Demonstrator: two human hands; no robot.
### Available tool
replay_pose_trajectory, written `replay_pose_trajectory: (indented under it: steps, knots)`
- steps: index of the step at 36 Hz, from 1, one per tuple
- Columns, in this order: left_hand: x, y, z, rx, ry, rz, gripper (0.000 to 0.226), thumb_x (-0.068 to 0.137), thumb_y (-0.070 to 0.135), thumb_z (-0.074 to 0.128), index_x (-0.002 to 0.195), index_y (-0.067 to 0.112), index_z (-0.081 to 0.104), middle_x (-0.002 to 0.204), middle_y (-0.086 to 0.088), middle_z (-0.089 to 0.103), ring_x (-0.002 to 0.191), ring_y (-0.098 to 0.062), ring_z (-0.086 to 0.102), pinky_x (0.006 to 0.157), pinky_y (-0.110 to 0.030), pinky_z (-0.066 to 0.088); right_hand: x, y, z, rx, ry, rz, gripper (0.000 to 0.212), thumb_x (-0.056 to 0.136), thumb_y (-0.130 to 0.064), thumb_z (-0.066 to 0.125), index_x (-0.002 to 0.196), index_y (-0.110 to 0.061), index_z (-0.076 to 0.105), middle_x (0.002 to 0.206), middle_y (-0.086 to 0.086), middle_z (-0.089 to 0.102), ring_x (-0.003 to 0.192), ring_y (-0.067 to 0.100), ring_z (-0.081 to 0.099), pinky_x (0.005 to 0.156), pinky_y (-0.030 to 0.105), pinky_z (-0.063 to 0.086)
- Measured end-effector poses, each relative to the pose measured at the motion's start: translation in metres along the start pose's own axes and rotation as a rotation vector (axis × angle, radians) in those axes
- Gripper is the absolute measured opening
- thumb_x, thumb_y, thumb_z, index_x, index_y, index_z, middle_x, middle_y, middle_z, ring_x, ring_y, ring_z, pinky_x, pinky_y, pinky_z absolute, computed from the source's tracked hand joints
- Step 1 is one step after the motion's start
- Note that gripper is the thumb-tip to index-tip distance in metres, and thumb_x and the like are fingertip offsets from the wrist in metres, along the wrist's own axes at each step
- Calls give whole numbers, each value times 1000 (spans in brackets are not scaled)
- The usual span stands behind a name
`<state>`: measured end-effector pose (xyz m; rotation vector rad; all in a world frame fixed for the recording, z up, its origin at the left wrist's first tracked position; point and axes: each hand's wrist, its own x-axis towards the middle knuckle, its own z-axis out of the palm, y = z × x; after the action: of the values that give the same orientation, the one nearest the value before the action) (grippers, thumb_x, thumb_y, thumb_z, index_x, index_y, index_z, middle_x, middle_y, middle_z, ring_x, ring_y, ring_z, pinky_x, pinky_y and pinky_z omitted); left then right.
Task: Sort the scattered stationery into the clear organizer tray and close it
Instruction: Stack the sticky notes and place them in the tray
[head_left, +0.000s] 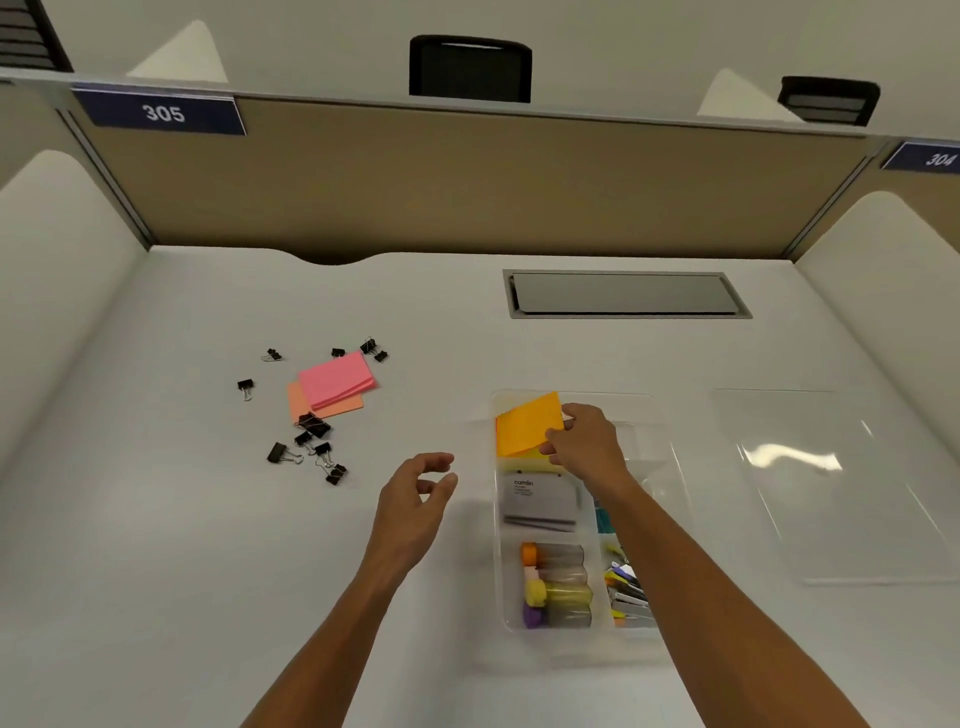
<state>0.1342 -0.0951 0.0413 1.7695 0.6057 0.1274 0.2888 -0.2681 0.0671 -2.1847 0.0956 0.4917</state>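
Stationery sorting: orange sticky-note pad held at the clear organizer tray.

An orange sticky-note pad is pinched in the grip of the right hand over the far compartment of the clear organizer tray. The left hand is held loosely curled and empty above the surface. A pink pad and black binder clips are scattered well to the left; the tray lid is laid to the right.

I see a white desk, tan partition, clear organizer tray and clear lid, orange-yellow sticky pad, pink pad on a peach one, black binder clips, navy 305 sign with white digits, orange, pink, yellow and purple caps.
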Motion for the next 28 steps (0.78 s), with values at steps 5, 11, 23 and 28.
replay_pose_trajectory:
  steps: [5,11,23,28]
  knots:
    - [6,-9,-18,-16,14,-5,20,94,28,60,113,34,62,114,17,62,95,-7,61,83,-38,57,-1,-5,8,-277,43,-17,9,87,-8,57,94,-5,61,89,11,66,83,30,65,67,36,53]
    - [19,-17,-38,-39,41,-17,20,93,29,61,112,35,63,113,19,62,95,-6,61,84,-38,57,-6,-4,18,-599,78,-37,12,92,-21,55,92,-10,54,96,8,58,81,24,55,59,29,36]
    - [69,-27,-89,-85,200,-9,22,92,26,62,113,28,63,114,11,63,89,-6,59,73,-29,52,-11,-35,53,-436,145,-273,53,94,-37,57,144,-24,43,149,-3,34,95,21,59,85,36,46]
    - [101,-35,-112,1,309,-57,33,89,25,65,121,23,59,112,-3,57,93,-19,59,80,-36,54,-7,-50,72,-419,58,-366,48,93,-38,58,139,-29,48,146,-8,36,85,13,63,82,32,49]
